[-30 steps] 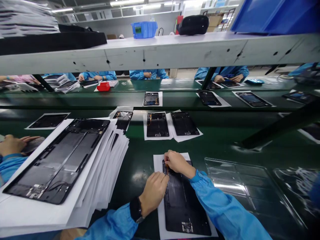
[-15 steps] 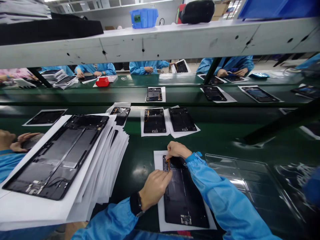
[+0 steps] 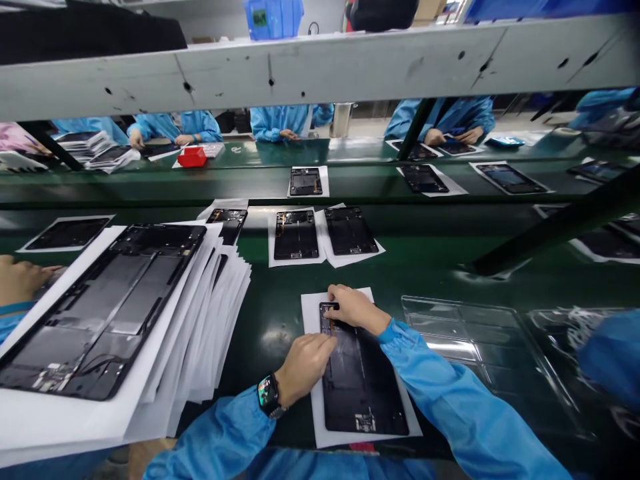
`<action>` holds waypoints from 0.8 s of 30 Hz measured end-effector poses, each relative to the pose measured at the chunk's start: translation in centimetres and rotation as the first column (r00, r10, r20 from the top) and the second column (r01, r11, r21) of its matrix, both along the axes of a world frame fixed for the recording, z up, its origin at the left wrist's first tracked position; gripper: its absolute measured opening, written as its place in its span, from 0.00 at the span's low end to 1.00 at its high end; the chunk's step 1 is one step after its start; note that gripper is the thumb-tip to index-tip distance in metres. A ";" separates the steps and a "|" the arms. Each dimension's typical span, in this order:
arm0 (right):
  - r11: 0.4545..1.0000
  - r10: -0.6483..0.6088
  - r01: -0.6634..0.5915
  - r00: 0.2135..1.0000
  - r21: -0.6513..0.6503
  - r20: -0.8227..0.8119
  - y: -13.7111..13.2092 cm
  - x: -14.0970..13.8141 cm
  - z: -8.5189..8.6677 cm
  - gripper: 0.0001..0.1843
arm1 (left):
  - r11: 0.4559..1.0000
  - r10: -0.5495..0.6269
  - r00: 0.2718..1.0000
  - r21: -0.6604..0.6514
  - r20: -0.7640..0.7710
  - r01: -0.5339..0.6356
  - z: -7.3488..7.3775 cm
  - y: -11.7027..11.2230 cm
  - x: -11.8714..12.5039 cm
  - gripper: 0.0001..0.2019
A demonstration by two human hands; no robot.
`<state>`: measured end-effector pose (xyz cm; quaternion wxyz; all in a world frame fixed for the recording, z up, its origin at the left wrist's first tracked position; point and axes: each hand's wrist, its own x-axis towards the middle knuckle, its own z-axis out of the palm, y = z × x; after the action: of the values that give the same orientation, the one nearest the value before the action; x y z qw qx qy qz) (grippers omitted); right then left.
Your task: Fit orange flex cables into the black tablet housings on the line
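The black rectangular tablet back panel [image 3: 363, 387] lies on a white paper sheet [image 3: 313, 313] at six o'clock. The left hand [image 3: 303, 363], fingers curled, presses its left edge; the right hand [image 3: 356, 308], at twelve o'clock of it, pinches a small orange strip [image 3: 331, 327] at the panel's top-left corner.

No text, brand or number can be read anywhere — the label on the blue bin [image 3: 273, 17] is too blurred.

Left of the green conveyor belt [image 3: 280, 333] we see a tall stack of papered panels [image 3: 115, 320]; beyond it lie two papered panels [image 3: 325, 233], a red box [image 3: 192, 157], and a clear tray [image 3: 465, 340] rightward.
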<state>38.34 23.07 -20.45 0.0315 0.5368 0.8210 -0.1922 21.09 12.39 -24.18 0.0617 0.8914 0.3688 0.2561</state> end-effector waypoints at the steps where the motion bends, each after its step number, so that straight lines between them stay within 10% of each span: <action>1: 1.000 0.020 -0.020 1.000 0.024 -0.004 -0.2 0.1 -0.1 0.19 | 1.000 -0.005 1.000 -0.005 0.017 0.005 0.0 0.0 0.0 0.10; 10: 0.976 0.063 -0.065 0.998 0.206 0.017 -1.3 1.0 -1.4 0.18 | 0.998 -0.015 0.997 0.056 0.069 0.011 -0.4 0.2 0.0 0.10; 24: 0.991 0.015 -0.007 0.998 0.134 -0.059 -1.0 1.7 -1.3 0.21 | 0.993 -0.105 0.988 0.045 -0.110 0.110 -0.5 0.3 -0.3 0.11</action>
<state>40.06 22.11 -21.75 -0.0282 0.5272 0.8354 -0.1528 20.79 12.69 -24.71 0.0327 0.9238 0.3164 0.2132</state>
